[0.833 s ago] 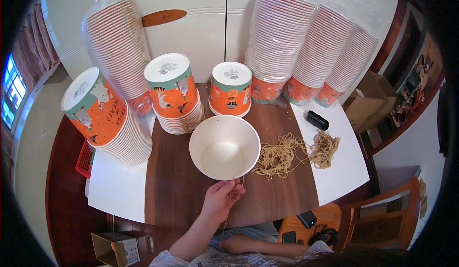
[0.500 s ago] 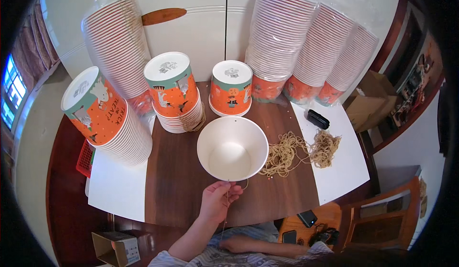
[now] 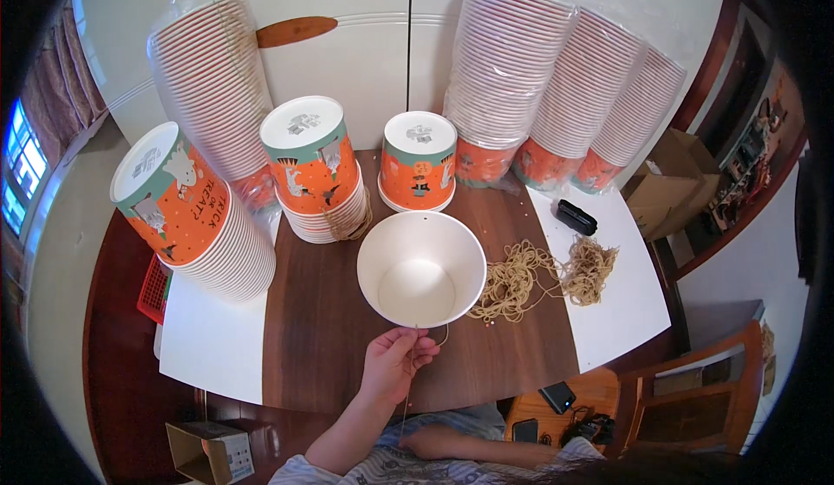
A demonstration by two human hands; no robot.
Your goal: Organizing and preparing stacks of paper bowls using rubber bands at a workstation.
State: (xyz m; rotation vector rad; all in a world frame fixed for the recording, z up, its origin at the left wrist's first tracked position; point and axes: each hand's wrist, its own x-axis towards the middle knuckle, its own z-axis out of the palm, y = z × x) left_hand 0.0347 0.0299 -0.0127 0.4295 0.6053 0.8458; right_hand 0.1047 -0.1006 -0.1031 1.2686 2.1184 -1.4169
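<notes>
A white paper bucket (image 3: 421, 268) stands mouth up on the table before me, with a small hole near its far rim. At the near rim my left hand (image 3: 398, 359) is closed in a pinch on a thin tan string (image 3: 407, 402). One length of that string loops beside the fingers toward the bucket's right side; another hangs down toward my lap. Down there my right hand (image 3: 432, 442) is closed around the lower string, its fingertips partly hidden. To the bucket's right lies a loose heap of tan strings (image 3: 512, 283), with a second bundle of strings (image 3: 589, 270) beyond it.
Upside-down orange and teal buckets stand behind: a tall stack (image 3: 195, 207) at left, a string-wrapped stack (image 3: 313, 168), and a short one (image 3: 419, 162). Bagged bucket stacks (image 3: 512, 59) lean at the back. A black object (image 3: 577, 217) lies at right; a wooden chair (image 3: 695, 389) stands nearby.
</notes>
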